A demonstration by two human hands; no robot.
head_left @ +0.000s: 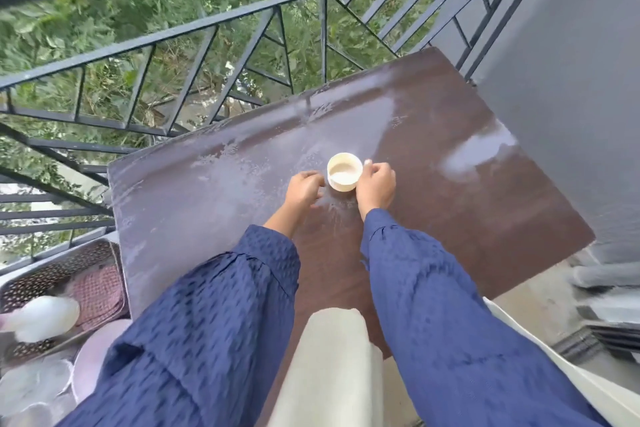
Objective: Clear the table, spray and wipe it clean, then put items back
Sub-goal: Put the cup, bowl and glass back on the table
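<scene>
A small cream cup [344, 172] stands upright near the middle of the brown table [450, 191], whose top shows wet streaks and pale patches. My right hand [376, 184] curls round the cup's right side, with a fingertip at its rim. My left hand [304, 189] is on the cup's left side with bent fingers at its wall; the view is blurred, so I cannot tell how firmly it holds. Both arms wear blue patterned sleeves.
A black metal railing [221, 28] runs along the table's far edge, with greenery beyond. At the lower left a metal tray [52, 277] holds a pink checked cloth [100, 291] and a white bottle [45, 317]. A grey wall [571, 80] stands on the right.
</scene>
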